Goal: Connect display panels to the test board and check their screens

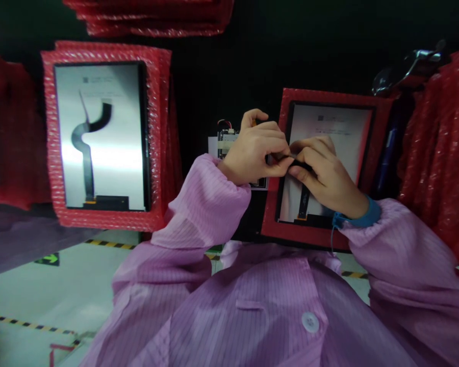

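Observation:
A display panel (pixel 338 148) with a silver back lies on red bubble wrap at the right. My right hand (pixel 321 171) is closed over it, thumb and fingers pinching its dark flex cable (pixel 303 204). My left hand (pixel 262 153) is closed too, its fingertips meeting the right ones around the upper end of the cable. What exactly the left fingers grip is hidden. Partly under the left hand sits a small circuit board (pixel 226 136) with thin wires. Another silver panel (pixel 115 168) with a curved black flex cable (pixel 87 163) rests on red bubble wrap at the left.
Red bubble-wrap stacks stand at the far left (pixel 11 132), the top (pixel 156 15) and the far right (pixel 439 153). A blue pen-like object (pixel 387 158) lies right of the right panel, below a shiny metal and clear item (pixel 421 66). The dark table's front edge borders my body.

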{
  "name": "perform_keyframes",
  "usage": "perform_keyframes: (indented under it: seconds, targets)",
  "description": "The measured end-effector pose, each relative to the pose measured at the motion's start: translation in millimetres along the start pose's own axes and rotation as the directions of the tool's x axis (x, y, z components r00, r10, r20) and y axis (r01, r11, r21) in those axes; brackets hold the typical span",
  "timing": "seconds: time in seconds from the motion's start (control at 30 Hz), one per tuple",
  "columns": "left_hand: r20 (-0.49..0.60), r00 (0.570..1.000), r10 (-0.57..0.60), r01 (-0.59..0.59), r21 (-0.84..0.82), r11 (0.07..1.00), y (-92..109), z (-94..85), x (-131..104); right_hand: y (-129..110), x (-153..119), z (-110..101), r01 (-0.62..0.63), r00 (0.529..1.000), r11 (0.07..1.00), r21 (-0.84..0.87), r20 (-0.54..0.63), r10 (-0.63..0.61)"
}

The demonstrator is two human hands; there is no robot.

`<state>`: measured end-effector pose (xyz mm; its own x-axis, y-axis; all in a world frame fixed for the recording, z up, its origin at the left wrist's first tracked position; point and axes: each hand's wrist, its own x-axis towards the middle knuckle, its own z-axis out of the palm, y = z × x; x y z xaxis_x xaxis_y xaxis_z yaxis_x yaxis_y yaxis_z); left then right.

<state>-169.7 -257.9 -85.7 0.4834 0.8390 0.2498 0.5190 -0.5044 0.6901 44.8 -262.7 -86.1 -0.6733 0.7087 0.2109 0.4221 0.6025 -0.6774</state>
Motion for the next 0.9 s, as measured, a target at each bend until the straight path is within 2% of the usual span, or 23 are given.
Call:
perform_keyframes:
  seconds: [0.1, 0.17, 0.2, 0.27, 0.3, 0.33, 0.43, 0.5, 0.6, 0.73, 0.9]
  targets:
    - [-0.055, 0.993, 0.102, -0.095, 0.118, 0.988, 1.5, -1.9, -2.7, -10.7, -6.0, -10.9, -0.023, 0.999, 1.000, -0.018, -0.032, 0.023]
    - [-0.191, 0.976, 0.105, -0.067, 0.193, 0.979, 14.3, -6.7, -10.8, -22.6, -18.6, -22.7, -0.081, 0.992, 0.995, -0.056, -0.106, 0.074]
    - [-0.294, 0.952, 0.083, -0.016, 0.224, 0.974, 23.1, -8.6, -17.8, -28.9, -28.3, -28.4, -0.129, 0.980, 0.988, -0.084, -0.164, 0.114]
    - [-0.519, 0.854, 0.033, 0.121, 0.260, 0.958, 40.8, -7.7, -37.0, -38.9, -53.2, -36.1, -0.268, 0.929, 0.954, -0.133, -0.299, 0.219]
    - [-0.598, 0.802, 0.014, 0.185, 0.271, 0.944, 48.0, -4.1, -48.2, -41.9, -67.4, -37.3, -0.339, 0.895, 0.929, -0.148, -0.355, 0.270]
    - [-0.627, 0.779, 0.000, 0.231, 0.287, 0.930, 53.3, 1.3, -59.3, -43.2, -81.6, -36.7, -0.412, 0.862, 0.898, -0.153, -0.386, 0.329]
    - [-0.446, 0.888, -0.114, 0.316, 0.411, 0.855, 57.5, 23.6, -85.8, -40.3, -117.8, -27.0, -0.546, 0.798, 0.821, -0.170, -0.406, 0.446]
    - [-0.328, 0.931, -0.162, 0.328, 0.551, 0.767, 54.6, 36.0, -94.1, -36.5, -132.6, -18.9, -0.569, 0.787, 0.802, -0.180, -0.403, 0.468]
    - [-0.270, 0.944, -0.190, 0.326, 0.675, 0.662, 51.1, 44.4, -95.5, -33.0, -141.9, -12.0, -0.570, 0.783, 0.802, -0.179, -0.413, 0.465]
    - [-0.220, 0.933, -0.286, 0.357, 0.674, 0.647, 52.3, 44.3, -92.6, -30.0, -143.1, -10.7, -0.551, 0.793, 0.814, -0.185, -0.420, 0.441]
    - [-0.208, 0.920, -0.333, 0.380, 0.685, 0.622, 53.2, 42.7, -93.8, -27.7, -142.4, -8.6, -0.520, 0.808, 0.830, -0.201, -0.430, 0.402]
